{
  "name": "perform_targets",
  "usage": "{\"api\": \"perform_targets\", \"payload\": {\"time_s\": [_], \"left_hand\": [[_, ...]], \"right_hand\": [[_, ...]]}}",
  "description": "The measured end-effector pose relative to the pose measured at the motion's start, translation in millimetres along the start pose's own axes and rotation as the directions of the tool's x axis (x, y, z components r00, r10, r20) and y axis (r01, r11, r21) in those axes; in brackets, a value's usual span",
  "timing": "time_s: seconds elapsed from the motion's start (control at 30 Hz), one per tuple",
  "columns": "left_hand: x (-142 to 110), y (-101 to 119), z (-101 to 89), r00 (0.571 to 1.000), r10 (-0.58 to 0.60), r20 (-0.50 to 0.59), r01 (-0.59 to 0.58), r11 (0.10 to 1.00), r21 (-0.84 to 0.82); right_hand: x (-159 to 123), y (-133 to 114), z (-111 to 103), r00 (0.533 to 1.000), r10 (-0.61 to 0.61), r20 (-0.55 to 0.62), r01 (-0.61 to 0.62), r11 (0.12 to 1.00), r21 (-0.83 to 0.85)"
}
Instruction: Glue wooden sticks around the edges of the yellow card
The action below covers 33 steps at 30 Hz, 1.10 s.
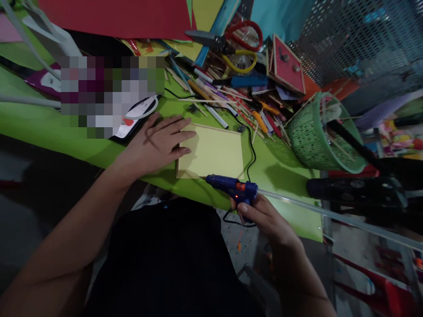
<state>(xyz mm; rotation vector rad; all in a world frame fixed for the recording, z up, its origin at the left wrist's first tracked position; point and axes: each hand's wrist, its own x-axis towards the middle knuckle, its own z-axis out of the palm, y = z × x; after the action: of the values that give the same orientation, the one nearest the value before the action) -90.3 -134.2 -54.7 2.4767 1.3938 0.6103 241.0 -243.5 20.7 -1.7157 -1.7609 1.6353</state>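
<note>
one spread left hand point(161, 141) is touching card point(218, 152); right hand point(264, 215), gripping glue gun point(223, 182), is seemingly edge-gluing, next needing steadiness

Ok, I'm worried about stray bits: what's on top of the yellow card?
On the card, thin sticks line some edges and the left hand rests its fingers at the left end. The glue gun has its tip by the near edge. Anything under those fingers is covered.

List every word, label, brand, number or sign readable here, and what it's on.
Nothing reads with certainty.
White-and-red surface beside the left hand: small dark characters, possibly ending in "1"; too small to read.
Blue glue gun in the right hand: no readable lettering.
</note>
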Motion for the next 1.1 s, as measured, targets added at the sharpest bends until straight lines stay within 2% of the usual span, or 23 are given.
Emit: {"api": "perform_targets", "payload": {"time_s": [0.33,0.6,0.8,1.1], "left_hand": [[1.6,3.3,-5.0,0.999,-0.023,0.028,0.023,1.000,0.003],[1.3,6.0,-8.1,0.998,-0.039,0.056,0.036,0.998,0.046],[2.8,5.5,-7.0,0.997,-0.037,0.065,0.035,0.999,0.041],[0.6,-2.6,2.8,1.000,0.010,-0.009,-0.009,0.997,0.070]], "right_hand": [[3.9,2.4,2.7,0.998,0.008,0.055,-0.012,0.997,0.072],[-3.7,0.3,-2.0,1.000,-0.015,-0.026,0.016,1.000,0.016],[-2.8,3.6,-4.0,0.999,-0.048,-0.020,0.049,0.998,0.038],[-3.0,10.2,-4.8,1.000,-0.009,0.009,0.008,0.998,0.069]]}}
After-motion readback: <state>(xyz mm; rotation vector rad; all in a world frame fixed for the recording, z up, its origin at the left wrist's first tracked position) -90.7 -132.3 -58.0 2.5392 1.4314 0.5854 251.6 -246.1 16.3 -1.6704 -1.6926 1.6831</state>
